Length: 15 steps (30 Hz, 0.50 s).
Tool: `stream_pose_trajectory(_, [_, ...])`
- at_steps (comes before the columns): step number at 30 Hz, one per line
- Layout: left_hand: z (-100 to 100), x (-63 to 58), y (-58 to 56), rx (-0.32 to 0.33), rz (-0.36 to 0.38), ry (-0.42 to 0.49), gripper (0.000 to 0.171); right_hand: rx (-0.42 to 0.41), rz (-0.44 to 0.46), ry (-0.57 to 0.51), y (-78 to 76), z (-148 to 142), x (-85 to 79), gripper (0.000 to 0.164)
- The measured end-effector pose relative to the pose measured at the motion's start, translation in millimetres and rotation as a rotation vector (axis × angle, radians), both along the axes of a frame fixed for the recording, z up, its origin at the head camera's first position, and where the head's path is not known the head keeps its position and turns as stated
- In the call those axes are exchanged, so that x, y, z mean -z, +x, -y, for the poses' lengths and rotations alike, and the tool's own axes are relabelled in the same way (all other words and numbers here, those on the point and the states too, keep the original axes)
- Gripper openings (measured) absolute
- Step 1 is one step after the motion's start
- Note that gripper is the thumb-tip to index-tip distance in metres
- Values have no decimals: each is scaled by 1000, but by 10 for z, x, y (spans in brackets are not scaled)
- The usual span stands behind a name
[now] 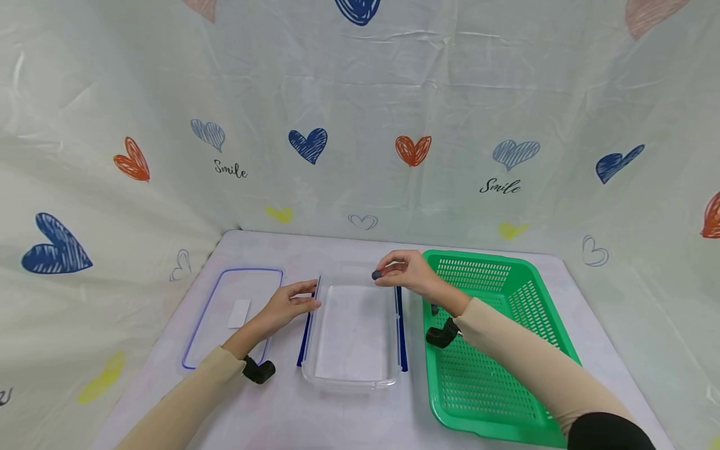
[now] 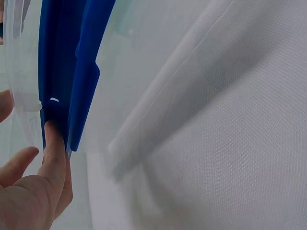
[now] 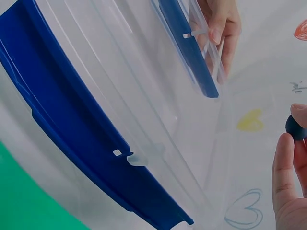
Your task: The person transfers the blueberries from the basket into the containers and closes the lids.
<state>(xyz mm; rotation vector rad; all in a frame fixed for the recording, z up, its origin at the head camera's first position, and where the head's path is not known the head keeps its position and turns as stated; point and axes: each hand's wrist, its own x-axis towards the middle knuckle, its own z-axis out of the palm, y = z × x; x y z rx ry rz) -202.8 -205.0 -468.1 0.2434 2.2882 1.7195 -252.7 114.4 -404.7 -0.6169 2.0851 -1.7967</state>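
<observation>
A clear plastic box [image 1: 354, 379] with blue side latches [image 2: 57, 62] stands in the middle of the table, its top uncovered. My left hand [image 1: 292, 301] holds its left wall near the far end, with fingers against the blue latch and thumb at the rim. Above the far right corner, my right hand [image 1: 407, 272] pinches a small dark ball [image 1: 376, 275] between thumb and fingertips; the same ball [image 3: 295, 127] shows at the right edge of the right wrist view. No contents show inside the box.
A green perforated basket [image 1: 450, 409] sits to the right, partly under my right forearm. One small dark piece [image 1: 435, 309] is near its left wall. To the left lies a clear lid with a blue rim [image 1: 194, 340], with a white rectangular label [image 1: 239, 314] on it.
</observation>
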Motion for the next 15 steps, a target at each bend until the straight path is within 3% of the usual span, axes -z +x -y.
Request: stream_pose_trajectory(15, [-1,7,6,0,-2,5,67,-23,12,15,9,62,75,26])
